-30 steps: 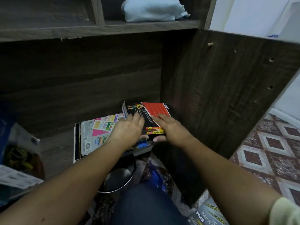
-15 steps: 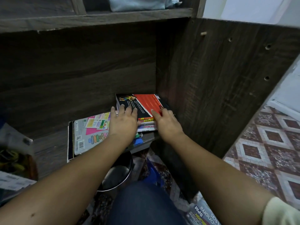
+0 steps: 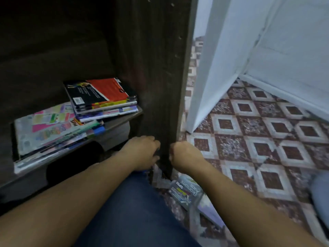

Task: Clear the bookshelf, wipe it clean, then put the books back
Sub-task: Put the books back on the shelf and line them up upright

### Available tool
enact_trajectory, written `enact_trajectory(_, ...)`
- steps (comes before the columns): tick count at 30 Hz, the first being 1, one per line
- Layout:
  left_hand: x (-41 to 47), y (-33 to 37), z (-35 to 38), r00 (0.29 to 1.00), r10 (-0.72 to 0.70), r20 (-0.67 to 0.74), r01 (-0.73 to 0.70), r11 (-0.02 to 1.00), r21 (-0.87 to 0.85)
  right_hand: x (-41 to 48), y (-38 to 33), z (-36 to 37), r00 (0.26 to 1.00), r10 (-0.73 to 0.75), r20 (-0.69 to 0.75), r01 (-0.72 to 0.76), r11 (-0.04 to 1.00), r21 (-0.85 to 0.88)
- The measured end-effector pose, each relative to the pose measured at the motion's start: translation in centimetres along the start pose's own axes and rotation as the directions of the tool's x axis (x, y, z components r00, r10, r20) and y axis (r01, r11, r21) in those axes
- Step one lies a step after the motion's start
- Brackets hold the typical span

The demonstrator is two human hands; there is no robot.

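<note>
Books [image 3: 99, 97] lie stacked flat, spines outward, lengthwise across the shelf [image 3: 128, 117].

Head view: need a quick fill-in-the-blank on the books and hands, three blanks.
1. The topmost book has a black and ___ cover.
2. The left hand is left of the side panel; the right hand is ___ of it.
3. A loose book lies on the tiled ___ under the right forearm.

Missing words: red; right; floor.

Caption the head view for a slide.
Left hand and right hand flank the bookshelf side panel; book stacks lie shelved.
</note>
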State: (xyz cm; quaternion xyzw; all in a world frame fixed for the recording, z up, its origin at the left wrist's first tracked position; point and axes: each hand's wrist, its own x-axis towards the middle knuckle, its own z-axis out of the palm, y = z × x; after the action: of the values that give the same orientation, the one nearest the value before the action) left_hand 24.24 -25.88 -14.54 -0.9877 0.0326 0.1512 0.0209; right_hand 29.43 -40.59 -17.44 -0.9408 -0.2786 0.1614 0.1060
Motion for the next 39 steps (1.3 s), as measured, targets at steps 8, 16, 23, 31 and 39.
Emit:
enact_trajectory(8,6.5,8.1,2.6,0.990,0.123,0.063,-0.111,0.980,-0.165,-1.6,13.5,5.3,0.975,0.217,0.053,-0.210,0.970,-0.122)
enact_trajectory(16,12.9,11.2,7.5,0.964,0.212,0.163,-0.194,0.973,-0.121,-3.0,19.8,15.0,0.899,0.334,0.284,-0.278,0.935,-0.220)
enact_trajectory(23,14.8,10.4,11.7,0.956,0.218,0.195,-0.207,0.975,-0.074,-1.3,20.9,22.3,0.898,0.270,0.348,-0.195,0.952,-0.236)
enact_trajectory(31,14.8,9.6,13.7,0.965,0.263,0.007,-0.263,0.965,0.008,4.3,20.9,25.9,0.927,0.283,0.247,-0.252,0.956,-0.150)
enact_trajectory(39,15.1,9.2,15.0,0.967,0.256,0.000,-0.255,0.963,-0.093,6.0,21.6,28.3,0.865,0.380,0.327,-0.373,0.924,-0.086)
